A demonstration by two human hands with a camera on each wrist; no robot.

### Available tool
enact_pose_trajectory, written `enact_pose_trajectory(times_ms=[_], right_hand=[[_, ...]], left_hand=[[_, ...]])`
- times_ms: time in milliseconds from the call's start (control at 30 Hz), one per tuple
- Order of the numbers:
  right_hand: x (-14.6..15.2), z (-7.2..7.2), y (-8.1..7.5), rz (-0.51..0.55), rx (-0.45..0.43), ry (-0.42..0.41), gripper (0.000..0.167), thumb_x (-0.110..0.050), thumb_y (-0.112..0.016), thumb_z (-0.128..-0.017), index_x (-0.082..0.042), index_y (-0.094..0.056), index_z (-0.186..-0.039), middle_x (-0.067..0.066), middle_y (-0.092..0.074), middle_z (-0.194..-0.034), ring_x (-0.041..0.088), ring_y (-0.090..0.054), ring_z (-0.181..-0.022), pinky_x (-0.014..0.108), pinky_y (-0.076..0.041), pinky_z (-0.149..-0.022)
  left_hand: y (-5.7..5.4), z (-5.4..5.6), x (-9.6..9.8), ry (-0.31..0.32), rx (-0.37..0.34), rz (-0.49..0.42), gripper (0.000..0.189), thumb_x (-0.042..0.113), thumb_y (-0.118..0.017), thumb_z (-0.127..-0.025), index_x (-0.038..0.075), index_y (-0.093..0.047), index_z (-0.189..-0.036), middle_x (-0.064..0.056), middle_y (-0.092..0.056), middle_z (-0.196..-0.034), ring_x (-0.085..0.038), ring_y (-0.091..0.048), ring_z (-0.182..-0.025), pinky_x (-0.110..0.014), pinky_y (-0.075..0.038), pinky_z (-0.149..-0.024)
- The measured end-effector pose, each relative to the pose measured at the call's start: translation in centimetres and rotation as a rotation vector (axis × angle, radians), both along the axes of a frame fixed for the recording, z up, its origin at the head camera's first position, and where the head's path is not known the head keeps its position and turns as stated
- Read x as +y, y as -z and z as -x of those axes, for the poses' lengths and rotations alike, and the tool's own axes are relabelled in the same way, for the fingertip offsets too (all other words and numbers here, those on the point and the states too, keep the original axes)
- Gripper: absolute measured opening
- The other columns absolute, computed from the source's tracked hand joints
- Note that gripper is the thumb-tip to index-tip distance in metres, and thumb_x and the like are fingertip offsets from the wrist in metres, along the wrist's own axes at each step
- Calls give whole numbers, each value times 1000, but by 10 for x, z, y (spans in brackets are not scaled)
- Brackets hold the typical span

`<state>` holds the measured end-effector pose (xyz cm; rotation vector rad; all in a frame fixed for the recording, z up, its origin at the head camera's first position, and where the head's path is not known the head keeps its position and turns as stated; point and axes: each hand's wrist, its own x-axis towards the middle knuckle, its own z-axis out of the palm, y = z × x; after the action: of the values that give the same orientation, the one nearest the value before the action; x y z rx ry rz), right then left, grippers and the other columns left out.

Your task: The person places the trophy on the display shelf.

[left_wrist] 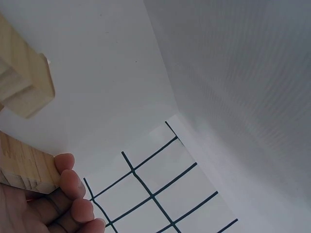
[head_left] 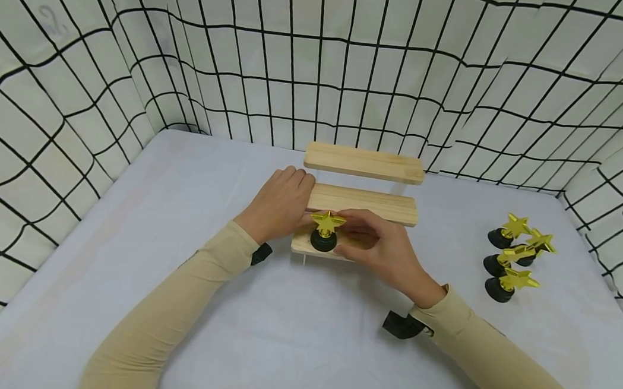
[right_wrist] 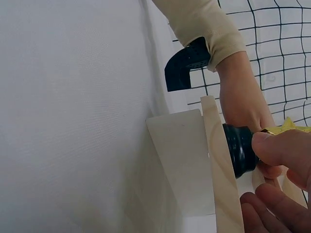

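Observation:
A gold star trophy (head_left: 327, 224) on a round black base stands upright at the left part of the lowest, front board (head_left: 300, 241) of a three-step wooden stand. My right hand (head_left: 388, 253) holds it from the right, fingers curved. In the right wrist view, the thumb lies against the black base (right_wrist: 238, 150), which meets the board; the other fingertips are partly hidden. My left hand (head_left: 284, 202) grips the left end of the middle board (head_left: 364, 202). In the left wrist view, its fingers (left_wrist: 73, 184) curl by that board's end.
Several more gold star trophies (head_left: 513, 254) with black bases lie or lean together on the white tabletop (head_left: 259, 346) at the right. The stand's top board (head_left: 364, 162) is at the back. Black wire mesh (head_left: 319, 64) lines white walls behind and at both sides.

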<state>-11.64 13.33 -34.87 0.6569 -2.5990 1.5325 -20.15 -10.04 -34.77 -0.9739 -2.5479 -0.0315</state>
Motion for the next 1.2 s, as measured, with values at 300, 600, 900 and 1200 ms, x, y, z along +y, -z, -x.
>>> enact_pose_trajectory(times_ms=[300,600,900,1200], right_hand=[[17,-6,-5,10,33,47,55,-10,-87,-81,-15,-66,-131,10,-76,-122,24,-75,-112,29,-58,-98],[49,-8,-12,-15,145,126,51,-6,-87,-79,-9,-68,-126,12,-76,-114,22,-75,-102,18,-58,-90],[80,-11,-24,-47,320,133,53,8,-87,-73,-1,-68,-122,12,-73,-107,-6,-68,-92,13,-57,-84],[110,-16,-34,-20,395,180,58,15,-86,-69,-3,-69,-121,-13,-68,-107,-3,-67,-91,12,-56,-86]], left_hand=[[-1,0,0,-10,-2,26,65,56,-72,-90,-2,-57,-114,-14,-64,-101,-28,-53,-89,-37,-43,-75],[-1,-1,0,-4,-3,13,65,52,-78,-86,-2,-56,-114,-14,-64,-101,-28,-53,-89,-37,-43,-76],[-1,-1,1,-10,-17,6,63,49,-79,-86,-3,-57,-115,-14,-64,-101,-28,-53,-90,-38,-45,-77],[0,1,1,-3,-38,-18,56,42,-80,-85,-1,-56,-113,-14,-63,-100,-28,-52,-89,-37,-43,-75]])
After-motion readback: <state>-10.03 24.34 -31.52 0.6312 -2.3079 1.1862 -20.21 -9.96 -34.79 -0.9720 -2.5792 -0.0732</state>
